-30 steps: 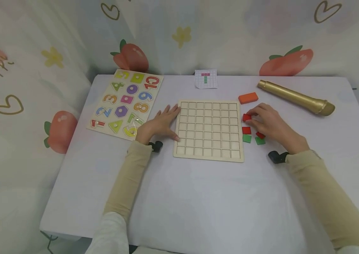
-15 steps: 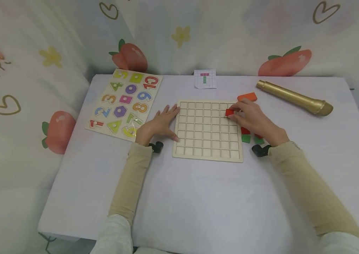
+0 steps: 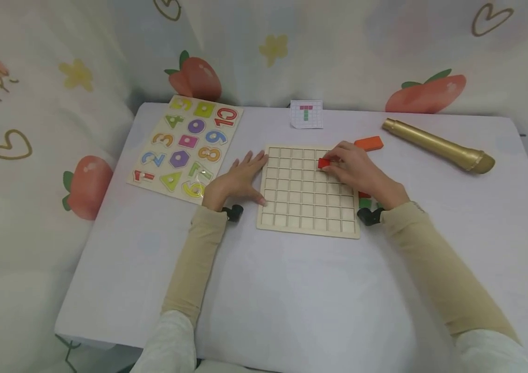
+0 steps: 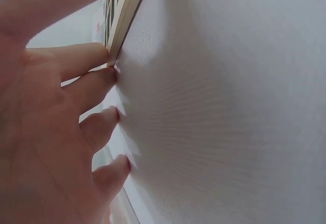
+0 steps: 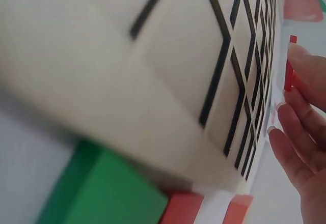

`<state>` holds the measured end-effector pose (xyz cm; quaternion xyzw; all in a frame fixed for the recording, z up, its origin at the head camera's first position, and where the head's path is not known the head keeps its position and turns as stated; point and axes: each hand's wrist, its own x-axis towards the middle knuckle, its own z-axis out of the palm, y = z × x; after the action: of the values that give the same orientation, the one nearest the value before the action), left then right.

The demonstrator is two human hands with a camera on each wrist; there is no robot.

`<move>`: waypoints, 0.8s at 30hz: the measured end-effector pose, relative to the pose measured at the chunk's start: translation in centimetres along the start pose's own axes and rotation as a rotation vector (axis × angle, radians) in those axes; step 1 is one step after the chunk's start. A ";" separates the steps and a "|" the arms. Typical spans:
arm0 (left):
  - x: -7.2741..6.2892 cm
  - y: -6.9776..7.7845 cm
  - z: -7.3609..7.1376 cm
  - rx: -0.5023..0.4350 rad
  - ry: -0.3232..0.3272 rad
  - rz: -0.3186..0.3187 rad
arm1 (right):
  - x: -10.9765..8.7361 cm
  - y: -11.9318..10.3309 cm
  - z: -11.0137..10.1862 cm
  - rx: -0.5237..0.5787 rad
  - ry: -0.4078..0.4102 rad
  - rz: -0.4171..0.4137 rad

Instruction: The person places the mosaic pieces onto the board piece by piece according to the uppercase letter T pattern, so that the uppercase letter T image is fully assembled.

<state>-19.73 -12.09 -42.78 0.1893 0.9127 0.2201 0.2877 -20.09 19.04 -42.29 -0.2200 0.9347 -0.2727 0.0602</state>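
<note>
My right hand (image 3: 356,168) pinches a small red square tile (image 3: 323,163) between thumb and fingers over the upper right part of the wooden grid board (image 3: 308,234). In the right wrist view the red tile (image 5: 289,63) is seen edge-on, above the grid. My left hand (image 3: 238,181) lies spread at the board's left edge, thumb and a fingertip at the frame. The left wrist view shows its fingers (image 4: 104,124) reaching down to the white cloth beside the board edge (image 4: 122,28). Beyond the board stands a small card (image 3: 306,115) printed with a pink and green T.
Green (image 5: 102,188) and red tiles (image 5: 182,207) lie beside the board's right edge, partly hidden by my right arm. An orange block (image 3: 369,143) and a gold tube-shaped object (image 3: 438,145) sit at the back right. A number-and-shape puzzle (image 3: 184,150) lies at the left.
My right hand has lifted the red tile from the pieces at the right and carried it leftward over the board. The left hand has stayed at the board's left edge.
</note>
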 end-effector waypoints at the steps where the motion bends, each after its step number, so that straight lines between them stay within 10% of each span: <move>1: 0.1 0.0 0.0 0.003 0.000 0.001 | 0.2 -0.1 0.1 0.004 -0.007 0.001; 24: 0.1 0.4 -0.2 0.003 -0.014 -0.006 | 3.4 -2.1 2.1 0.079 -0.081 -0.011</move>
<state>-19.83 -11.75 -42.45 0.1887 0.9114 0.2165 0.2947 -21.89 14.92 -42.94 -0.2333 0.9188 -0.3003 0.1053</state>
